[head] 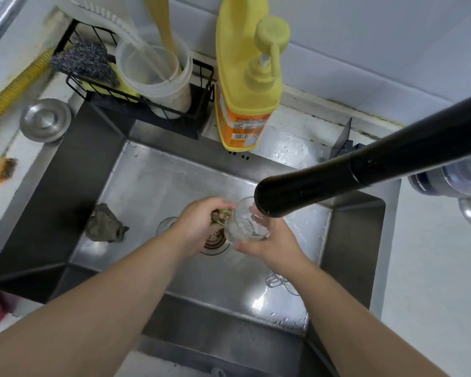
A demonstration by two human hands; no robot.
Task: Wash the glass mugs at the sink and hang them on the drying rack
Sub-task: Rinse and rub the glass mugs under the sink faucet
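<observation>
My right hand (272, 243) grips a clear glass mug (242, 221) over the drain of the steel sink (158, 180), just under the black faucet head (272, 197). My left hand (199, 224) presses a green scrub pad (222, 214) against the mug's side. A second glass mug (165, 225) stands in the basin behind my left wrist, mostly hidden. Another glass piece (276, 281) lies on the basin floor near my right forearm. No drying rack is in view.
A grey rag (105, 224) lies in the sink's left part. A black wire caddy (136, 96) at the back holds steel wool, a sponge and a plastic cup with brushes. A yellow soap bottle (245, 77) stands beside it. A steel drain lid (45, 119) rests at left.
</observation>
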